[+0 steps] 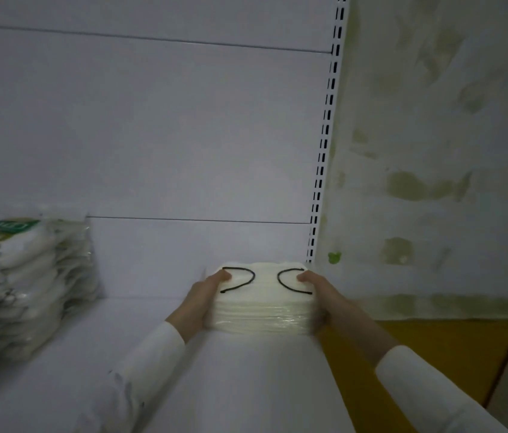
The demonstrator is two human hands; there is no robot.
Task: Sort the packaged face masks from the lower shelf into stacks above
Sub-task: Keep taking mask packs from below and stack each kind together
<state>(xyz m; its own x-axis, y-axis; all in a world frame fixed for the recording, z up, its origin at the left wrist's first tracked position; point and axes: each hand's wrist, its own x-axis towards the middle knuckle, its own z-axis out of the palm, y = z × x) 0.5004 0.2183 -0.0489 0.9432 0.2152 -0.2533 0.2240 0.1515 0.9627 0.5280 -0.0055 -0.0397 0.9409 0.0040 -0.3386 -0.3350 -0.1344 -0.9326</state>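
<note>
A clear-wrapped pack of white face masks [263, 303] with black ear loops on top sits on the white shelf [215, 370], close to its right end and back panel. My left hand [201, 300] grips the pack's left side, thumb on top. My right hand [316, 300] grips its right side, thumb also on top. A tall stack of packaged masks [24, 276] with a green label stands at the shelf's left.
The white back panel [152, 135] rises behind the shelf. A slotted upright [324, 151] marks the shelf's right end. Beyond it are a patchy wall [434, 151] and a yellow floor [434, 354]. Bare shelf lies between the two mask piles.
</note>
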